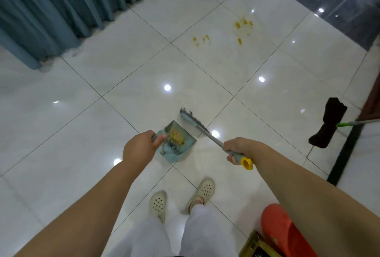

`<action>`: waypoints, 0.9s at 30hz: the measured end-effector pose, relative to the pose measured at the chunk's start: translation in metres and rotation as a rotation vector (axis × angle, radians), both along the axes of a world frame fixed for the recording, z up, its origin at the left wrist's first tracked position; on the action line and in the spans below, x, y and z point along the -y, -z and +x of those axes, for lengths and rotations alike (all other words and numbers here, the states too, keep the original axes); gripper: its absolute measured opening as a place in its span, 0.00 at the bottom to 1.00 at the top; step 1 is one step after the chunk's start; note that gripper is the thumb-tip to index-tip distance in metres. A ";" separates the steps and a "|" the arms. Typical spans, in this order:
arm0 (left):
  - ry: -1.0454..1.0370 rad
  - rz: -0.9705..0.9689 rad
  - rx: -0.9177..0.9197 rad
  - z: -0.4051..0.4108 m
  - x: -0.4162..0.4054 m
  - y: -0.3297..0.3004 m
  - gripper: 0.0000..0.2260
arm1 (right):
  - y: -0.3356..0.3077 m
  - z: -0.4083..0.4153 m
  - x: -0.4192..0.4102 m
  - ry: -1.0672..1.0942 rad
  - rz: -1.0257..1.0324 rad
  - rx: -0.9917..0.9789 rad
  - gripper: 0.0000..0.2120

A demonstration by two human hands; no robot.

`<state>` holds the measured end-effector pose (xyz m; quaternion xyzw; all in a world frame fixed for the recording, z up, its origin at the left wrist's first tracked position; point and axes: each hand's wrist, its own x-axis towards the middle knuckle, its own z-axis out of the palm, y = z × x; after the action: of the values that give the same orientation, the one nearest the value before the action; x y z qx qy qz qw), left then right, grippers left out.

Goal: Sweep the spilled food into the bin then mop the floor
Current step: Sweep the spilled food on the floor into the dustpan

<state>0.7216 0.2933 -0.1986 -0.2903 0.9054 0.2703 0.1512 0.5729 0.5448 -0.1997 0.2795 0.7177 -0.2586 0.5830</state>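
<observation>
Dustpan holds yellow food bits, low over floor by the feet; left hand grips its handle. Right hand wraps broom handle, broom head just beside pan. 2 yellow smear patches remain farther out. Mop lies right.

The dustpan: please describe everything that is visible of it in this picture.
The dustpan is a pale blue-green scoop that looks like plastic, with raised side walls and a comb of teeth near its back. A thin upright handle rises from it, and the left hand holds the grip at its top. Yellow food bits lie piled inside. It is above the white tiled floor, just ahead of the person's feet; whether it touches the floor is unclear. The broom head lies beside it, apart.
</observation>
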 end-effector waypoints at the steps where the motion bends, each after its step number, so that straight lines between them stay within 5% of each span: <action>1: 0.011 -0.001 -0.002 0.001 0.003 0.000 0.23 | -0.004 0.006 0.000 -0.002 -0.011 0.019 0.08; 13: 0.034 0.143 0.006 0.009 0.013 -0.004 0.23 | -0.056 0.039 -0.015 0.013 -0.084 -0.021 0.21; 27: 0.023 0.043 -0.013 0.057 0.033 0.000 0.23 | -0.010 0.048 -0.006 0.256 -0.039 -0.190 0.07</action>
<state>0.7784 0.2600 -0.1986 -0.2748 0.9036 0.2899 0.1548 0.6207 0.5503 -0.1900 0.3315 0.7228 -0.3702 0.4802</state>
